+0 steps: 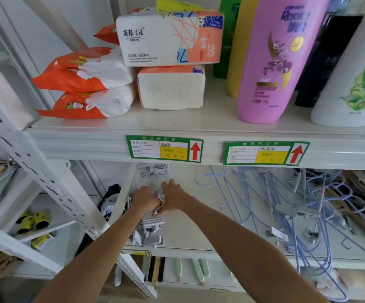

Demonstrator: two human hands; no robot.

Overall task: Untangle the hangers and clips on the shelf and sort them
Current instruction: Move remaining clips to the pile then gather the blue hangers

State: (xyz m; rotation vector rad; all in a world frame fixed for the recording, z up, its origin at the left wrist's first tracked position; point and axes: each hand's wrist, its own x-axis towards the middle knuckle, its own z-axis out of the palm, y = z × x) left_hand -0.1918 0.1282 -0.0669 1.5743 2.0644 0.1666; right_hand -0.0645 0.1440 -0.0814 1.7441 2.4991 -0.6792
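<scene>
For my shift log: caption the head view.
Left hand and right hand grip silver clip hangers on the shelf; blue wire hangers lie tangled at right.

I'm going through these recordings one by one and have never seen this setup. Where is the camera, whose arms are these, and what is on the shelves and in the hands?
There is no machine here. A person wears one wide-angle camera on the head, so you look forward and down along their two bare arms. The left hand and right hand meet on the cream middle shelf over a pile of grey clip hangers with shiny metal hooks. The left hand grips the hooks. The right hand touches them too, but whether it grips them is hidden. To the right lies a tangle of pale blue wire hangers. On the shelf above stand paper tissue packs and a pink shampoo bottle, with green price labels on its front edge.
</scene>
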